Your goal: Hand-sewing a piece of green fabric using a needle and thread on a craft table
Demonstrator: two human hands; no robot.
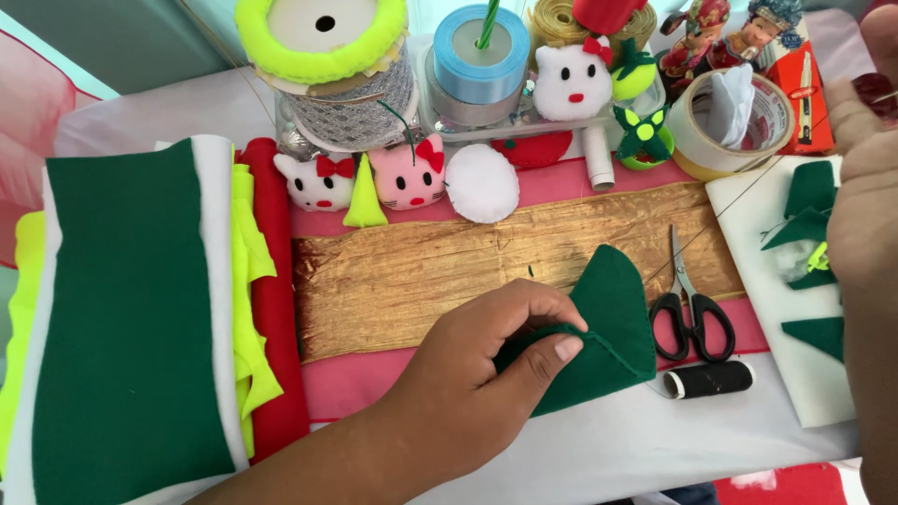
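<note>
Left hand (486, 360) pinching folded green felt piece (613, 323) over gold fabric strip (486, 266); edge seam partly stitched, remainder open. Right hand (865, 206) raised at frame edge, finger closure indiscernible, apparently drawing thread taut. Scissors (690, 313) idle beside.

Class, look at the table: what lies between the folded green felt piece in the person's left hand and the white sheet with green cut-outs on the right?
In the head view, black-handled scissors and a black thread spool lie between the green felt piece, pinched by the left hand, and the white sheet.

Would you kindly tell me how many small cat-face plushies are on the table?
3: a white one beside a pink one above the gold fabric, another white one farther back. Others may be hidden.
</note>
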